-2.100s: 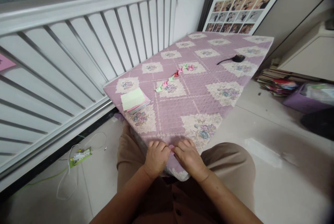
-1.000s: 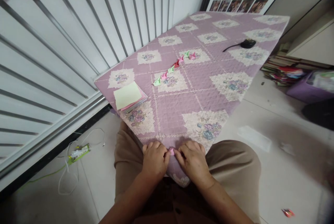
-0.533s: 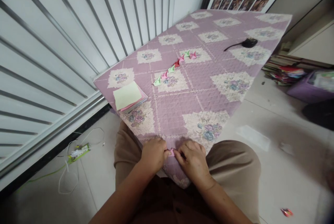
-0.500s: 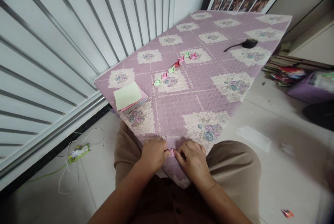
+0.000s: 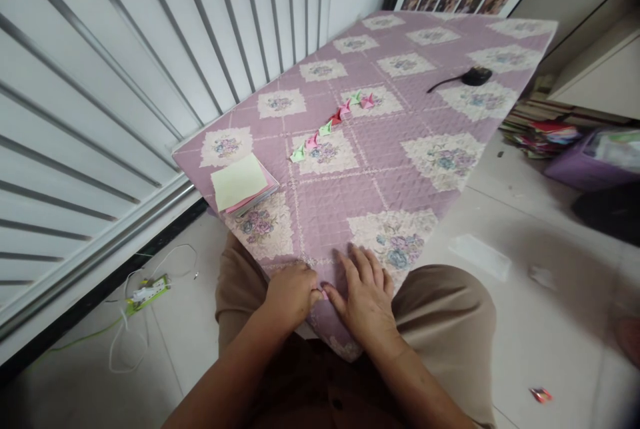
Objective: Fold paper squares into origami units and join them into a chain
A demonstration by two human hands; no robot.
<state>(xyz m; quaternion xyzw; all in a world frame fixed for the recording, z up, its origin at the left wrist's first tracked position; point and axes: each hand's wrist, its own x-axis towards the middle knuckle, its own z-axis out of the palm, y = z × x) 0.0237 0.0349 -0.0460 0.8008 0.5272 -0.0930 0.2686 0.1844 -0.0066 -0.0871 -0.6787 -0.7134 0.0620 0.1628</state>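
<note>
At the near corner of the cloth-covered table, my left hand (image 5: 293, 294) has its fingers curled and pinches a small pink paper piece (image 5: 325, 294). Most of that piece is hidden by the fingers. My right hand (image 5: 365, 292) lies with its fingers spread on the cloth, its thumb at the right edge of the pink piece. Farther up, several small folded papers in green, pink and red form a slanting row, with a green one (image 5: 298, 153) at the near end and a pink one (image 5: 367, 101) at the far end.
A stack of coloured paper (image 5: 240, 182) lies at the table's left edge. A black object with a thin tail (image 5: 476, 76) rests at the far right. White railings (image 5: 200, 29) border the left side; a power strip (image 5: 149, 292) is on the floor.
The fingers of my right hand have opened out from a curled grip and now lie spread on the cloth. Less of the pink paper shows. The view has shifted slightly.
</note>
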